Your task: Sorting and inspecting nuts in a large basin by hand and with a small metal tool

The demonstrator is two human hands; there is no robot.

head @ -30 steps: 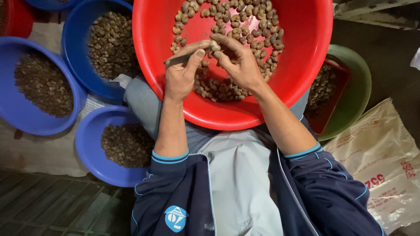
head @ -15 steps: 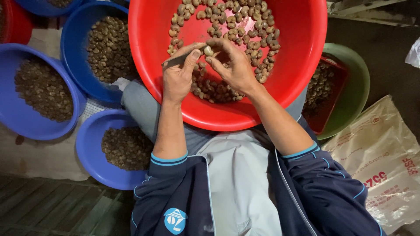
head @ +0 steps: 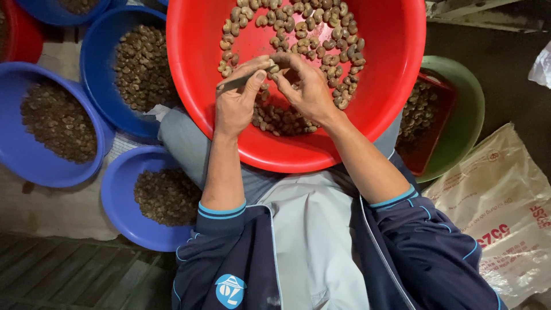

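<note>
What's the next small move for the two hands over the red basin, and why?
Probably another short scrape: the left hand presses a thin blade against the nut pinched by the right hand over the red basin.

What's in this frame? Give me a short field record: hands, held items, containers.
left hand: grips a thin tool, shut on it
right hand: pinches a cashew nut at the tool's tip
red basin: on the lap, holds pale cashew nuts
blue basins: to the person's left, with darker nuts
green basin: right, with a red tray inside
printed sack: lower right
</note>
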